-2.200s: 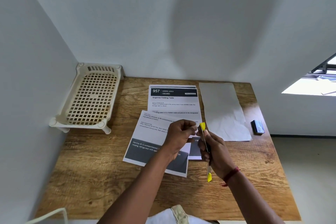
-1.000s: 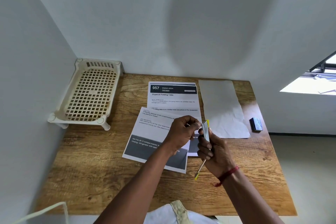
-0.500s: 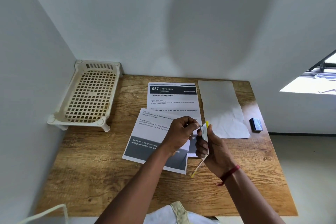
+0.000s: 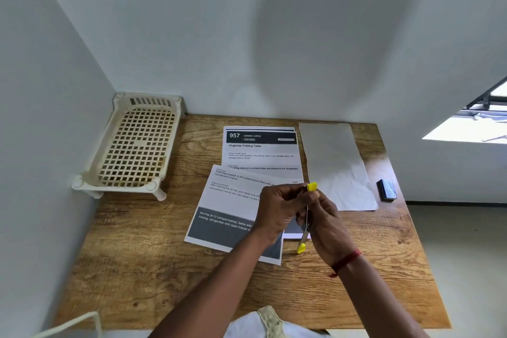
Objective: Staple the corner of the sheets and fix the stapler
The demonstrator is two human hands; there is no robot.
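Observation:
My right hand [image 4: 327, 225] grips a slim metal tool with yellow ends [image 4: 301, 247], possibly a small stapler, holding it nearly upright above the wooden table [image 4: 142, 255]. One yellow end shows above my fingers and the other below my palm. My left hand [image 4: 278, 211] is curled right beside it, its fingertips pinching at the tool's upper part near the yellow top. What the fingertips hold there is hidden. Both hands hover over two printed sheets [image 4: 233, 200].
A cream plastic lattice rack [image 4: 137, 145] stands at the table's back left against the walls. A blank creased sheet [image 4: 334, 164] lies at the back right, with a small dark box [image 4: 386, 190] near the right edge. Pale cloth [image 4: 263, 324] shows at the front edge.
The tool's thin lower arm, swung out toward the lower left a moment ago, now lies straight in line with the body. Both hands stay together over the sheets.

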